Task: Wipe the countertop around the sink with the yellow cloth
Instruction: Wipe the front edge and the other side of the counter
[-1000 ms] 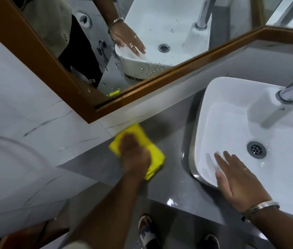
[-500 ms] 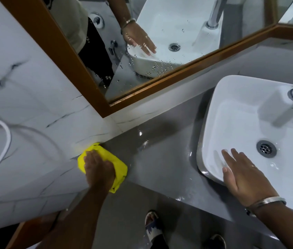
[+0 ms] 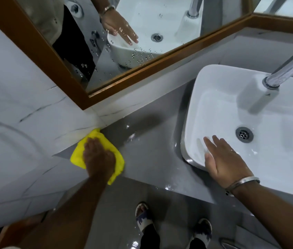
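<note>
The yellow cloth (image 3: 118, 155) lies flat on the grey countertop (image 3: 147, 148), at its left end by the marble wall. My left hand (image 3: 99, 157) presses down on the cloth, fingers pointing toward the wall corner. A wet streak glistens on the counter between the cloth and the white sink (image 3: 214, 105). My right hand (image 3: 223, 159) rests flat on the sink's near left rim, fingers spread over the basin edge, with a metal bangle on the wrist.
A chrome tap (image 3: 286, 71) stands at the right over the basin, whose drain (image 3: 244, 134) is visible. A wood-framed mirror (image 3: 124, 81) hangs above the counter. White marble tiles (image 3: 25, 114) bound the counter's left end. My sandalled feet (image 3: 144, 220) show below the counter's front edge.
My left hand swept the cloth leftward from the counter's middle to the wall, then shifted slightly toward the corner. A wet trail appeared behind it. My right hand stayed on the sink rim.
</note>
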